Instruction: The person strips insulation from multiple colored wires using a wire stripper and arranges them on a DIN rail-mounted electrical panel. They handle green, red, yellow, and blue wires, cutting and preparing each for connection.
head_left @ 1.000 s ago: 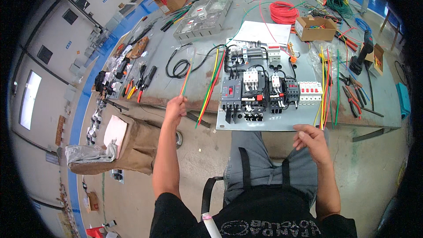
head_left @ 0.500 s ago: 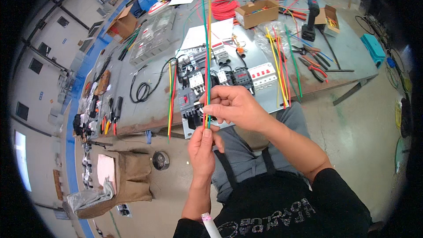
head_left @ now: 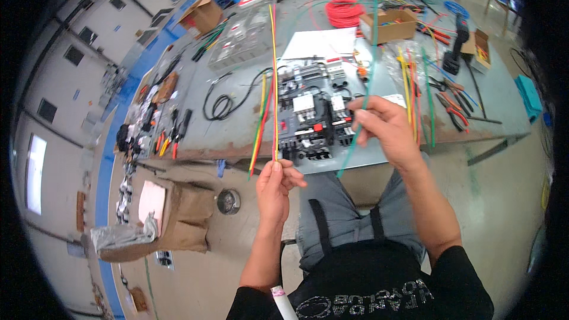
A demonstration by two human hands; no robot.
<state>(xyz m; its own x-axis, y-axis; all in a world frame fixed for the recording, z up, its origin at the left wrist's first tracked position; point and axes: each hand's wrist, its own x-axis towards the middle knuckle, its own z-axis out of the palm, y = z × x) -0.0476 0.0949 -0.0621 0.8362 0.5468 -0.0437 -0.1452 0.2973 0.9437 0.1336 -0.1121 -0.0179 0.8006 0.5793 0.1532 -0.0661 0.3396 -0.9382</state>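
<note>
My left hand (head_left: 275, 192) pinches the lower ends of a yellow wire (head_left: 272, 41) and a red wire (head_left: 276, 83), which stand upright side by side. To the right, my right hand (head_left: 388, 133) holds a long green wire (head_left: 372, 41) between thumb and fingers, blurred and slanting. Between and beyond the hands lies a metal mounting plate (head_left: 355, 163) carrying black and white electrical switchgear (head_left: 304, 106). My right hand covers part of its right side, where a white breaker row partly shows.
Left of the plate, a bundle of coloured wires (head_left: 259, 130) overhangs the table edge, beside a coiled black cable (head_left: 222, 105). More wires (head_left: 408, 83), pliers (head_left: 453, 109) and a black power tool (head_left: 456, 47) lie right. Behind are a red wire coil (head_left: 345, 12) and cardboard box (head_left: 388, 26).
The green wire has parted from the yellow and red wires and moved right with my right hand. My left hand keeps the other two. The view has also shifted.
</note>
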